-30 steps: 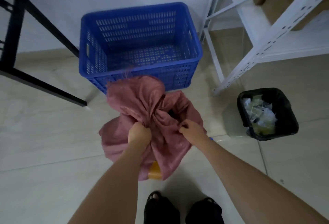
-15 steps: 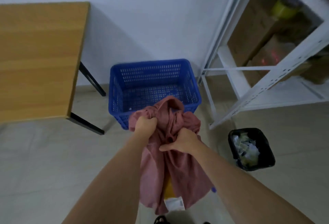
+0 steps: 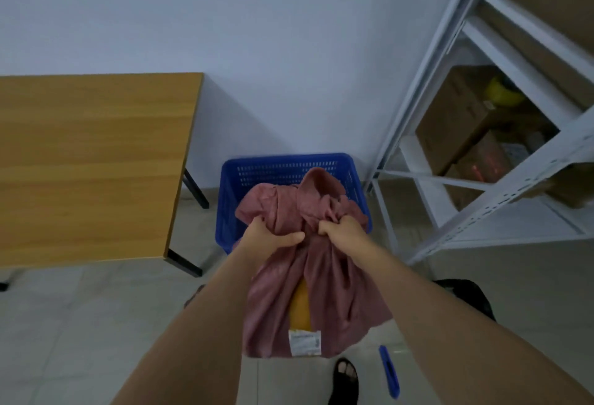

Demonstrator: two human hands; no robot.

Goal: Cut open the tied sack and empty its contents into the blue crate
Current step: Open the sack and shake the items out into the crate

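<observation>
- Sack (image 3: 308, 263) hangs before the blue crate (image 3: 291, 165), its top over the near rim; yellow contents (image 3: 301, 309) show low down.
- Left hand (image 3: 266, 237) and right hand (image 3: 345, 227): fingers clamped on bunched cloth.
- We carry it over the crate, then upend it.

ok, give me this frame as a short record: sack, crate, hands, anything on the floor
sack: pinkish-red sack held up in the air, near side of the crate, hanging down toward the floor
contents: yellow package with a white label showing at the sack's lower end
crate: blue crate on the floor by the wall; its inside is mostly hidden by the sack
left hand: left hand grips the bunched fabric
right hand: right hand grips the bunched fabric
floor: blue cutter-like tool lying by the person's foot
</observation>
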